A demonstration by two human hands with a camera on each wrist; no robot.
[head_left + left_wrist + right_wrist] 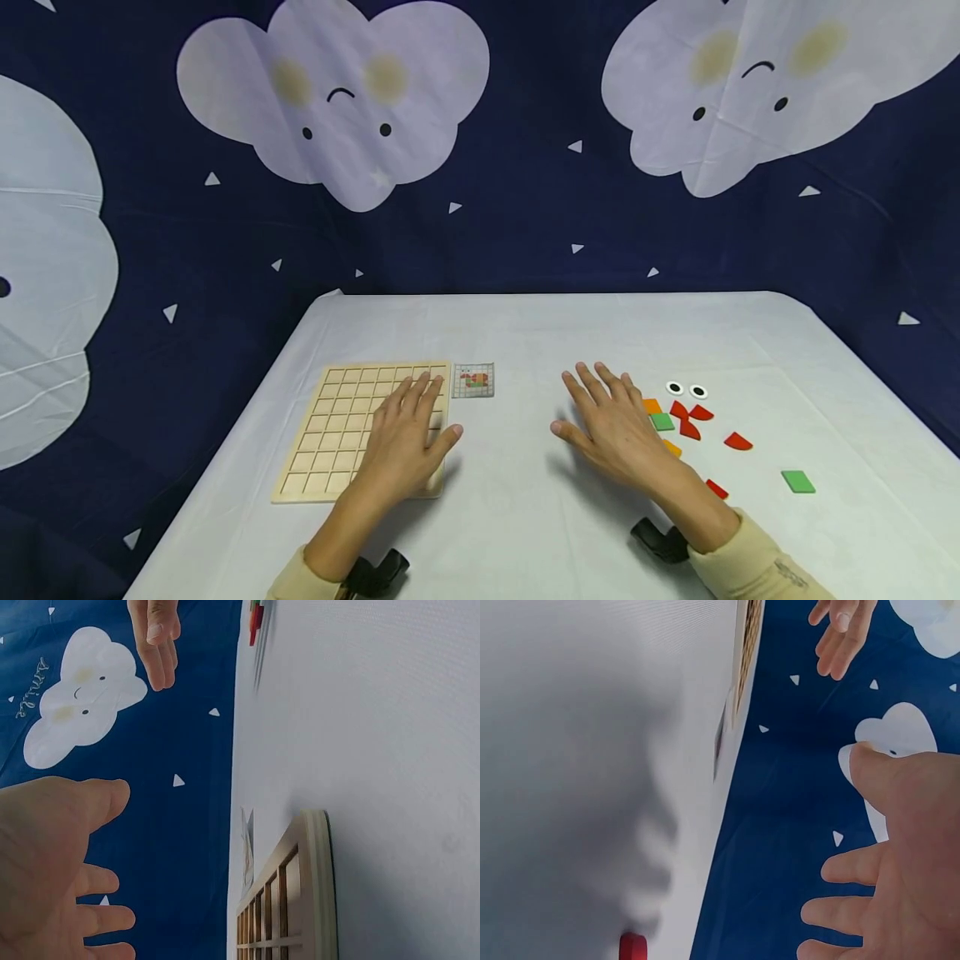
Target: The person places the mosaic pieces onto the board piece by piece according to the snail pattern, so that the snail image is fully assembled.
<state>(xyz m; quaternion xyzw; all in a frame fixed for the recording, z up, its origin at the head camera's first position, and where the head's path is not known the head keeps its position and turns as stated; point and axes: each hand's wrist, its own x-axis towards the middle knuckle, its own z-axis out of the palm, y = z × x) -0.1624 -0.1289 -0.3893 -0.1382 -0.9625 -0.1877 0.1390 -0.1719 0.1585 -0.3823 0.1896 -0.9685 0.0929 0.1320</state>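
From my end, the left grip (405, 429) hovers over the gridded wooden board (333, 442), its fingers extended and holding nothing. The right grip (618, 425) hangs above the counter (510, 500), likewise spread and bare, just beside the loose pieces. I count 2 eye discs (675, 388), 5 red pieces (738, 442), 2 green squares (798, 482) and 2 orange pieces (652, 406) (the right grip partly hides the orange, so more may lie beneath). A small picture card (474, 380) lies just beside the board's far right corner.

I judge the step in hand to be a ready stance, with no piece picked up yet. As I read it, the next move calls for the right grip to lower and pinch a thin piece by its edges, while the left steadies the board.
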